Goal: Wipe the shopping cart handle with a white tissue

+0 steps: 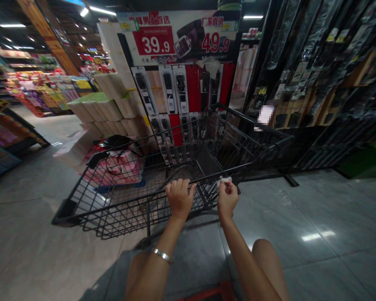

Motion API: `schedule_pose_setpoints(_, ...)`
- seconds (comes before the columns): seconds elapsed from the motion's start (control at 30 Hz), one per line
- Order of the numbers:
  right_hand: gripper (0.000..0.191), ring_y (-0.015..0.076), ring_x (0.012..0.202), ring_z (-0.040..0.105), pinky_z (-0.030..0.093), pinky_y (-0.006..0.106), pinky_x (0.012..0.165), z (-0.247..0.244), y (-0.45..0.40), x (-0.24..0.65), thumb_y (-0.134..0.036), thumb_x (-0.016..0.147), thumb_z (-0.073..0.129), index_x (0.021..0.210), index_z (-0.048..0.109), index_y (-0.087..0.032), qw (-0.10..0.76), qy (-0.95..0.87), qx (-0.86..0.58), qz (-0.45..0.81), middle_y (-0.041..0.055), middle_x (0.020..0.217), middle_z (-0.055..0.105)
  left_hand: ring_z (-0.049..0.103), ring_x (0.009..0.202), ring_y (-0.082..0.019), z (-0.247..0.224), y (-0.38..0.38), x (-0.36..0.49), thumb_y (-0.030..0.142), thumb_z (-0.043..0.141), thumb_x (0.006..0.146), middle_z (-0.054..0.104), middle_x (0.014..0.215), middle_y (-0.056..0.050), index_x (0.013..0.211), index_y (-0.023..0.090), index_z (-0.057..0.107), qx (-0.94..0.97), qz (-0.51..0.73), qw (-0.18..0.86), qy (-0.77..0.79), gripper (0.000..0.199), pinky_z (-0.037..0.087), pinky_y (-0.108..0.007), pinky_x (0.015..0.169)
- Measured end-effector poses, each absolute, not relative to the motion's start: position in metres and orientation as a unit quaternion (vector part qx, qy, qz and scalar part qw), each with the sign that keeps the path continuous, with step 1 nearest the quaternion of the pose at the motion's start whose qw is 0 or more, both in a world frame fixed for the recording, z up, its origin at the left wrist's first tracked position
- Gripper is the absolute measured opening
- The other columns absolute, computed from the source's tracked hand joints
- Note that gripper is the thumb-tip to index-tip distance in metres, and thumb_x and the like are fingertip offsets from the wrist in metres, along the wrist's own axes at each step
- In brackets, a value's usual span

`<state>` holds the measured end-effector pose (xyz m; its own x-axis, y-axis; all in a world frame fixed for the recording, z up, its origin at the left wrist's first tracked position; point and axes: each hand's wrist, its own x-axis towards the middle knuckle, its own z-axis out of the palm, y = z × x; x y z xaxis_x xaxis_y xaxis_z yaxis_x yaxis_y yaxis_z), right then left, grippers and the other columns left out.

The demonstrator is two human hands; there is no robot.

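Note:
A black wire shopping cart (125, 209) stands sideways in front of me. My left hand (179, 198) rests over the cart's near top rail, its fingers curled round the bar and the thumb pointing up to the right. Just right of it, my right hand (228, 198) is pinched closed beside the same rail. From its fingers a small crumpled white cloth or tissue (224, 180) sticks out, close against the rail. A dark reddish spot shows between the fingers, too small to make out. A silver bracelet (163, 255) circles my left wrist.
Behind the cart stands a belt display (177, 88) with a price sign (181, 39). Stacked paper packs (97, 108) and a pink package (122, 167) are at the left. More hanging belts (301, 92) and a green bin (363, 162) are at the right. Below me is something orange-red (225, 290).

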<state>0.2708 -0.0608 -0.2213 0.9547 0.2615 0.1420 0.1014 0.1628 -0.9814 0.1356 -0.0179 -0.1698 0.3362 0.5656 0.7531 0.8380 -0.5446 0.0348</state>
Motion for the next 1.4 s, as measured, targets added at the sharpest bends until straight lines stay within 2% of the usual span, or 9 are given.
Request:
schedule_pose_setpoints(0.13,0.034,0.0152,0.069,0.054,0.046,0.029,0.066,-0.226,-0.062,0.266,-0.043,0.072,0.056,0.084,0.065,-0.011,0.717,-0.174,-0.675,0.033,0.0079,0.082,0.059,0.048,0.073,-0.020,-0.170,-0.018,0.136,0.041,0.052,0.085,0.060,0.070,-0.003,0.083,0.021,0.061,-0.796,-0.365,0.178,-0.448,0.022,0.027,-0.034,0.072)
schedule_pose_setpoints(0.3,0.036,0.0172,0.076,0.055,0.045,0.030,0.070,-0.255,-0.065,0.253,-0.045,0.075,0.052,0.081,0.067,-0.013,0.677,-0.213,-0.704,0.032,0.0084,0.084,0.057,0.048,0.073,-0.020,-0.169,-0.020,0.136,0.041,0.051,0.085,0.060,0.070,-0.002,0.083,0.021,0.061,-0.797,-0.364,0.173,-0.450,0.023,0.027,-0.034,0.072)
schedule_pose_setpoints(0.5,0.032,0.0139,0.065,0.051,0.045,0.029,0.064,-0.283,-0.063,0.243,-0.040,0.076,0.050,0.083,0.066,-0.013,0.651,-0.221,-0.724,0.050,0.0055,0.083,0.051,0.047,0.074,-0.021,-0.169,-0.020,0.136,0.041,0.050,0.086,0.061,0.072,-0.004,0.084,0.021,0.062,-0.802,-0.355,0.149,-0.457,0.024,0.027,-0.034,0.072)
schedule_pose_setpoints(0.73,0.019,0.0155,0.065,0.050,0.044,0.030,0.066,-0.285,-0.068,0.256,-0.029,0.069,0.053,0.074,0.065,-0.015,0.630,-0.277,-0.722,0.071,0.0041,0.076,0.054,0.047,0.074,-0.021,-0.170,-0.020,0.136,0.041,0.050,0.086,0.061,0.072,-0.004,0.085,0.020,0.062,-0.802,-0.355,0.154,-0.454,0.024,0.027,-0.034,0.072)
schedule_pose_setpoints(0.87,0.020,0.0169,0.066,0.052,0.045,0.030,0.067,-0.284,-0.070,0.259,-0.028,0.065,0.055,0.072,0.066,-0.014,0.623,-0.286,-0.723,0.085,0.0048,0.072,0.057,0.047,0.074,-0.020,-0.170,-0.019,0.136,0.041,0.051,0.085,0.060,0.072,-0.003,0.083,0.021,0.061,-0.799,-0.362,0.163,-0.452,0.023,0.027,-0.034,0.072)
schedule_pose_setpoints(1.07,0.017,0.0170,0.056,0.053,0.044,0.029,0.057,-0.286,-0.078,0.265,-0.030,0.059,0.061,0.059,0.065,-0.014,0.621,-0.264,-0.729,0.116,0.0029,0.058,0.059,0.048,0.076,-0.021,-0.169,-0.020,0.135,0.041,0.050,0.086,0.062,0.074,-0.004,0.085,0.021,0.062,-0.803,-0.355,0.149,-0.456,0.024,0.027,-0.034,0.073)
schedule_pose_setpoints(1.13,0.020,0.0165,0.056,0.054,0.045,0.029,0.057,-0.281,-0.083,0.268,-0.032,0.061,0.060,0.065,0.066,-0.013,0.627,-0.247,-0.730,0.114,0.0043,0.064,0.062,0.048,0.075,-0.021,-0.169,-0.020,0.135,0.041,0.050,0.086,0.062,0.074,-0.004,0.084,0.021,0.062,-0.802,-0.354,0.153,-0.456,0.024,0.028,-0.034,0.073)
schedule_pose_setpoints(1.27,0.027,0.0162,0.072,0.059,0.049,0.029,0.067,-0.252,-0.086,0.269,-0.034,0.069,0.056,0.084,0.065,-0.013,0.683,-0.213,-0.694,0.080,0.0089,0.092,0.062,0.049,0.075,-0.021,-0.169,-0.020,0.135,0.041,0.050,0.086,0.061,0.072,-0.004,0.084,0.021,0.062,-0.801,-0.359,0.155,-0.453,0.024,0.027,-0.034,0.072)
schedule_pose_setpoints(1.4,0.026,0.0161,0.076,0.059,0.049,0.028,0.068,-0.217,-0.075,0.260,-0.035,0.071,0.056,0.086,0.062,-0.014,0.719,-0.216,-0.658,0.060,0.0093,0.093,0.060,0.049,0.076,-0.021,-0.170,-0.020,0.136,0.041,0.050,0.086,0.061,0.073,-0.004,0.085,0.021,0.062,-0.802,-0.355,0.144,-0.458,0.024,0.027,-0.035,0.072)
